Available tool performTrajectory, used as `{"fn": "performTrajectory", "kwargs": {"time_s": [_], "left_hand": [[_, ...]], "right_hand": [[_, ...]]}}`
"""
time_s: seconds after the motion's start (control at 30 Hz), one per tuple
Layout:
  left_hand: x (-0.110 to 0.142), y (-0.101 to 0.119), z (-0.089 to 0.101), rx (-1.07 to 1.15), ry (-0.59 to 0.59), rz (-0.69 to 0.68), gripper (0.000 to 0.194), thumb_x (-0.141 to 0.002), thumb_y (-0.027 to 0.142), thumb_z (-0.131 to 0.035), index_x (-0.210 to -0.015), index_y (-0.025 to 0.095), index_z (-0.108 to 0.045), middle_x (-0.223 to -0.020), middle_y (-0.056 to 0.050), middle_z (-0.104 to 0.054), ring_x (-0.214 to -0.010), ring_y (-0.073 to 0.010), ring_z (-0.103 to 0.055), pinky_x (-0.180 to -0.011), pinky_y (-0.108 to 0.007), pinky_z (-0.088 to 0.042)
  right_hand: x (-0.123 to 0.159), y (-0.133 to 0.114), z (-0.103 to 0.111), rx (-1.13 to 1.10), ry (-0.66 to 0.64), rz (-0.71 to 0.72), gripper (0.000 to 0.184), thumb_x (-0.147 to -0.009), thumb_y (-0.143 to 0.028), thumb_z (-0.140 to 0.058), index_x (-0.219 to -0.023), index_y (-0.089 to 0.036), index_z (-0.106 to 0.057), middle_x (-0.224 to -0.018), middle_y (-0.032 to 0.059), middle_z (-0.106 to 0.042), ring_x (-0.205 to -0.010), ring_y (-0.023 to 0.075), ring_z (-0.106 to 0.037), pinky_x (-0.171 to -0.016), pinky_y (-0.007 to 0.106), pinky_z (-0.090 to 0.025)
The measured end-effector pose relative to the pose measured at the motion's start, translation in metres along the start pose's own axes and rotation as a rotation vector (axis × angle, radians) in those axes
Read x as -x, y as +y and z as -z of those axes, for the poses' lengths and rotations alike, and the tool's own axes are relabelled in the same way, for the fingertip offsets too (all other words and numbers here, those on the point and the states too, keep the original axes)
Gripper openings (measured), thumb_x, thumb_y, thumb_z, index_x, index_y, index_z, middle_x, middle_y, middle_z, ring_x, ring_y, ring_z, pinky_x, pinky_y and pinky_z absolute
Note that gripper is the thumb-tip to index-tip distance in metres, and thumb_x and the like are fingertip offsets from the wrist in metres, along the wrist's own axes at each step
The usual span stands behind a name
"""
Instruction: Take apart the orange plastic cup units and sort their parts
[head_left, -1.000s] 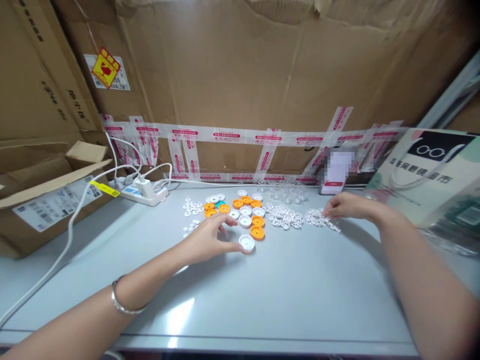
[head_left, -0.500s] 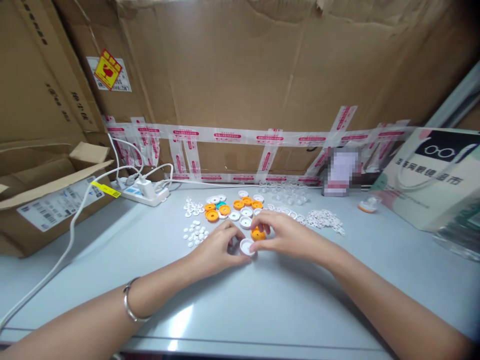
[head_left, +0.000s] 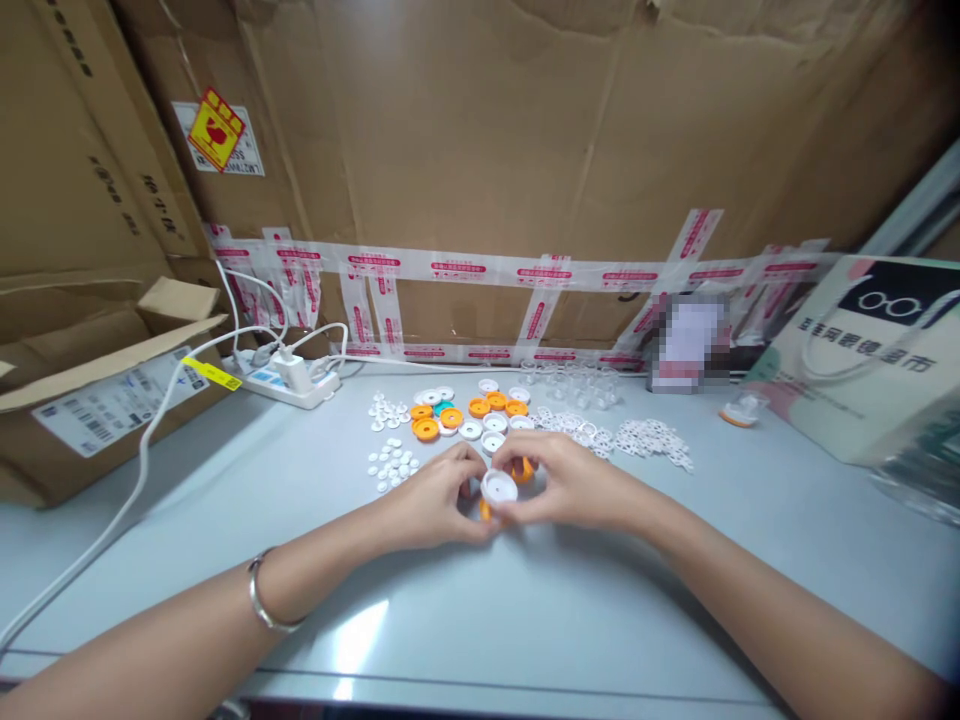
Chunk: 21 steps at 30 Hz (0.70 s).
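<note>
In front of me, a round white plastic cap (head_left: 499, 487) with a raised rim is gripped between the fingers and thumb of my right hand (head_left: 559, 478). Below its left edge shows a bit of an orange cap (head_left: 485, 511), pinched by my left hand (head_left: 442, 495); the white cap hides most of it. Another orange cap (head_left: 523, 470) lies partly hidden behind my right fingers. Just beyond my hands are loose white caps (head_left: 493, 442) and orange caps (head_left: 426, 429), with a green one (head_left: 443, 409) among them.
Small white parts (head_left: 393, 465) lie left of the caps. White rings (head_left: 574, 428), small white pieces (head_left: 654, 442) and clear plastic parts (head_left: 592, 385) spread to the right. A power strip (head_left: 300, 385), an open carton (head_left: 112, 400), an orange-based clear piece (head_left: 744, 408) and a paper bag (head_left: 862, 350) stand around.
The white cap has been lifted and tilted slightly right in my right hand. An orange edge now shows beneath it at my left fingers. The view has shifted slightly.
</note>
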<state>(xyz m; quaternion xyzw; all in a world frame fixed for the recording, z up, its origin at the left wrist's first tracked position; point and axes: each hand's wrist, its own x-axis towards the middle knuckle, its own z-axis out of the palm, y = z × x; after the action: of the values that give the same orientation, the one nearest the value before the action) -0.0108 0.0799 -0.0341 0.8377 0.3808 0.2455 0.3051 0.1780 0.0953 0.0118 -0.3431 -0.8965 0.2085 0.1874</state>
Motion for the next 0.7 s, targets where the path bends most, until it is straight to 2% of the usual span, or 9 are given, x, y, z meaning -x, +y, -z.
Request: {"fn": "performTrajectory", "kwargs": {"time_s": [0.13,0.2,0.3,0.43,0.57,0.7], "left_hand": [[0.002,0.001,0.0,0.012,-0.01,0.039,0.026,-0.066,0.031,-0.063,-0.089,0.02,-0.06,-0.093,-0.002,-0.048,-0.074,-0.0123,-0.049,-0.067,-0.024,-0.042],[0.002,0.002,0.001,0.006,-0.02,0.049,0.026,-0.066,0.03,-0.062,-0.09,0.021,-0.06,-0.095,-0.002,-0.048,-0.075,-0.0127,-0.049,-0.07,-0.025,-0.043],[0.003,0.003,0.003,-0.002,-0.027,0.045,0.027,-0.067,0.028,-0.06,-0.094,0.021,-0.06,-0.097,-0.002,-0.049,-0.076,-0.013,-0.049,-0.071,-0.026,-0.043],[0.004,0.005,0.004,-0.016,-0.034,0.031,0.028,-0.069,0.028,-0.059,-0.095,0.022,-0.06,-0.098,-0.003,-0.049,-0.076,-0.013,-0.049,-0.072,-0.026,-0.043],[0.004,0.006,0.004,-0.025,-0.036,0.029,0.028,-0.07,0.027,-0.058,-0.097,0.022,-0.059,-0.098,-0.002,-0.049,-0.076,-0.0124,-0.049,-0.071,-0.025,-0.042],[0.004,0.007,0.005,-0.027,-0.034,0.025,0.027,-0.07,0.028,-0.059,-0.097,0.021,-0.059,-0.098,-0.003,-0.049,-0.077,-0.0126,-0.049,-0.071,-0.025,-0.042]], "right_hand": [[-0.005,0.016,0.014,-0.028,0.277,-0.163,0.024,-0.07,-0.032,-0.061,-0.089,-0.018,-0.062,-0.085,0.003,-0.064,-0.074,0.0144,-0.055,-0.066,0.025,-0.042],[-0.01,0.031,0.015,0.029,0.353,-0.244,0.029,-0.072,-0.034,-0.059,-0.096,-0.017,-0.062,-0.092,0.0052,-0.064,-0.078,0.0163,-0.056,-0.068,0.027,-0.043],[-0.02,0.05,0.008,0.157,0.37,-0.276,0.034,-0.075,-0.032,-0.057,-0.104,-0.015,-0.06,-0.098,0.0075,-0.064,-0.087,0.0197,-0.055,-0.076,0.03,-0.042],[-0.034,0.06,-0.006,0.304,0.299,-0.267,0.029,-0.08,-0.031,-0.052,-0.103,-0.017,-0.061,-0.101,0.0078,-0.064,-0.096,0.022,-0.052,-0.084,0.034,-0.037],[-0.04,0.061,-0.011,0.366,0.228,-0.298,0.027,-0.082,-0.031,-0.05,-0.101,-0.018,-0.063,-0.106,0.009,-0.063,-0.099,0.0242,-0.049,-0.087,0.038,-0.033],[-0.032,0.048,-0.003,0.278,0.318,-0.245,0.028,-0.081,-0.032,-0.052,-0.104,-0.018,-0.061,-0.109,0.0081,-0.06,-0.103,0.0242,-0.046,-0.089,0.038,-0.032]]}}
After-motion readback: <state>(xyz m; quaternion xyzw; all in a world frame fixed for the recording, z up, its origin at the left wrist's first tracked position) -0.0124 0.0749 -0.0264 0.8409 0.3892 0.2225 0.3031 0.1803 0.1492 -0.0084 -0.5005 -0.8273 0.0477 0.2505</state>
